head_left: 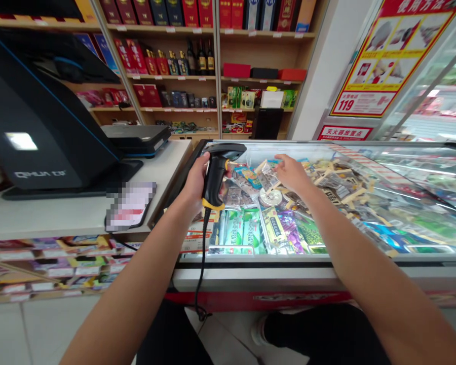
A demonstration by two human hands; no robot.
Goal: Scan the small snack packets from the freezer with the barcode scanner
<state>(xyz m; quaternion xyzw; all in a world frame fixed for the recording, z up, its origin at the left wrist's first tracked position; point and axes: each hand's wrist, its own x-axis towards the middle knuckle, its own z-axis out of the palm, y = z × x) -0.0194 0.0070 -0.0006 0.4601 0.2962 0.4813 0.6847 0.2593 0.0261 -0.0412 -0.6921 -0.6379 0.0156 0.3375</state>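
Observation:
My left hand is closed around the black and yellow handle of a barcode scanner. The scanner is upright above the near left corner of the freezer, its head pointing right and its cable hanging down. Over the freezer, my right hand has its fingers bent at the edge of a small clear snack packet with tan ends, one finger sticking out. The grip is partly hidden. Under both hands lie many wrapped packets, among them green and white ice packs and a round silvery lid.
A glass-topped freezer fills the front and right. To the left, a counter bears a dark checkout machine, a scale and a phone. Shelves of boxes and bottles stand behind.

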